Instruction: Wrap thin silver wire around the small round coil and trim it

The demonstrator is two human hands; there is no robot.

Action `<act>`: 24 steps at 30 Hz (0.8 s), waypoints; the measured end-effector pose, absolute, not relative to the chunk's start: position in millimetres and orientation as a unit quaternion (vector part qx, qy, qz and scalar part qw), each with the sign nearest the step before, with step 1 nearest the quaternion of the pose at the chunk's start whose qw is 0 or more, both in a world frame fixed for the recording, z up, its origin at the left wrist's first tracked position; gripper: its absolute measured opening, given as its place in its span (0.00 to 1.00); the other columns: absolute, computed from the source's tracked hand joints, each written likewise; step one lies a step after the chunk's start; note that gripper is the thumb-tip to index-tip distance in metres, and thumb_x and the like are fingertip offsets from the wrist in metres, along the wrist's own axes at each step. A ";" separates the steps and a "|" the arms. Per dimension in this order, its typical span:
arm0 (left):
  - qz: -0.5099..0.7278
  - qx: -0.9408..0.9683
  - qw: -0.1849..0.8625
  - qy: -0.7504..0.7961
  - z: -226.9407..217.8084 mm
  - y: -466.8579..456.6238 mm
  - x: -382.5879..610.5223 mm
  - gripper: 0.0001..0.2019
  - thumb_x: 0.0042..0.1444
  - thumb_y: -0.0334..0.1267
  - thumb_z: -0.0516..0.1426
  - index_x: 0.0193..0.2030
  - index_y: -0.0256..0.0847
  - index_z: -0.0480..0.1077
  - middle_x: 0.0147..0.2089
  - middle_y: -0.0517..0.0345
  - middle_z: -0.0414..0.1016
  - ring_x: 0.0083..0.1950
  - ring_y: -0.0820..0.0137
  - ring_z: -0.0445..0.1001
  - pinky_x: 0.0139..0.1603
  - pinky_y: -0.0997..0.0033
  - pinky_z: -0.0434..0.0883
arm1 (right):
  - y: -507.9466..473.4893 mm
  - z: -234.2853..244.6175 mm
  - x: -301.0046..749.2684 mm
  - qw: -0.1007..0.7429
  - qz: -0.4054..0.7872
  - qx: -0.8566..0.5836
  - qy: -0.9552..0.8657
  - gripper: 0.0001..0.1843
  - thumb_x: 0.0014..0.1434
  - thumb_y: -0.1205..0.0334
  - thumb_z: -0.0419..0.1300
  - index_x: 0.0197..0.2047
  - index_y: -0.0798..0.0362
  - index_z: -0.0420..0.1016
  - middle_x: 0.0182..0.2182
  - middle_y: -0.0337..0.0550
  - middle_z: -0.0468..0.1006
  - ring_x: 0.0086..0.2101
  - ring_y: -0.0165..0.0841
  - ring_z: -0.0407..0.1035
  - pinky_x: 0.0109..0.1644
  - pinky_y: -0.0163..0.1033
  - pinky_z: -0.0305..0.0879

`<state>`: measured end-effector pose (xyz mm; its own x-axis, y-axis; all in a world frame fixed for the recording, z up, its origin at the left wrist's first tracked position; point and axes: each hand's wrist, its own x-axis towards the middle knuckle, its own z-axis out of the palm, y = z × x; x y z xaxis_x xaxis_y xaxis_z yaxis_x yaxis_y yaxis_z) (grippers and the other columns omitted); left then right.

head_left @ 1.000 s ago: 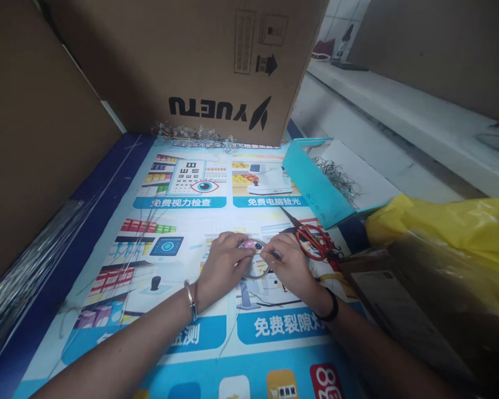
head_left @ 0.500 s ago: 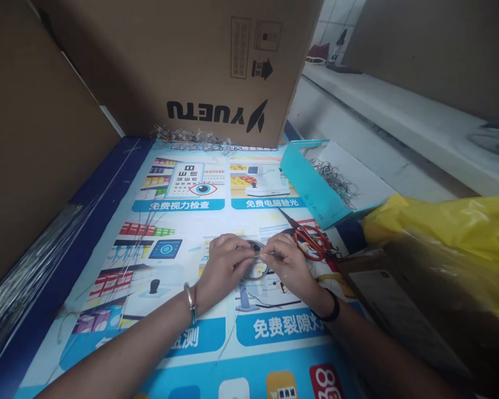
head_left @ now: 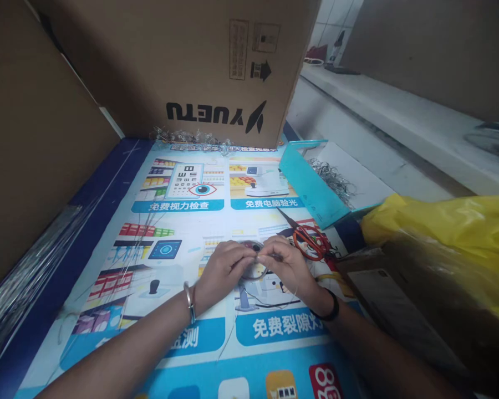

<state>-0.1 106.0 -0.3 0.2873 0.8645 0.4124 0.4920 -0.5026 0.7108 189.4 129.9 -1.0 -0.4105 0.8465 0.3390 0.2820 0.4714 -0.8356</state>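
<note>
Over the printed sheet, my left hand [head_left: 224,267] and my right hand [head_left: 286,265] meet fingertip to fingertip. Both are closed in a pinch at the upper part of a thin coiled wire ring [head_left: 264,272]. The fingers cover part of the ring, and the exact spot they grip is too small to make out. A loose strand of wire curves below my right hand. Just beyond that hand lie scissors [head_left: 311,242] with red-orange handles, their dark blades pointing away to the left.
A turquoise box [head_left: 311,183] holding tangled wire pieces [head_left: 332,180] stands at the back right. Cardboard [head_left: 199,61] walls off the back and left. Long wire strands [head_left: 29,271] lie at the left edge. Yellow plastic [head_left: 441,227] and a brown package [head_left: 399,305] sit on the right.
The fingertips of both hands have drawn slightly closer together at the wire ring. Left-hand fingers are more bunched. The rest stays in place.
</note>
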 end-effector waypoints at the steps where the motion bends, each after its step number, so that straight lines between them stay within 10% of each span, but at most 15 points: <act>1: 0.406 0.762 0.243 0.442 0.3 105.7 0.0 0.07 0.61 0.35 0.54 0.42 0.44 0.73 0.38 0.58 0.79 0.40 0.69 0.74 0.43 0.67 0.68 | 129.7 -1.1 189.3 0.400 0.361 -0.369 -0.758 0.09 0.60 0.59 0.59 0.28 0.51 0.73 0.27 0.39 0.72 0.34 0.34 0.66 0.42 0.41 0.61; 24: 0.386 0.607 0.475 0.507 4.6 102.3 -0.9 0.03 0.56 0.35 0.56 0.35 0.40 0.65 0.29 0.63 0.71 0.29 0.75 0.69 0.30 0.75 0.65 | 121.4 5.5 179.8 0.436 0.188 -0.326 -0.817 0.04 0.57 0.68 0.61 0.34 0.50 0.76 0.29 0.41 0.74 0.35 0.34 0.68 0.41 0.44 0.64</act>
<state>-0.9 102.3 4.6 0.1883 0.9820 -0.0131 0.2474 -0.0345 0.9683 179.8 121.4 5.5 -0.4058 0.6975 0.5906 0.3696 0.7162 -0.5920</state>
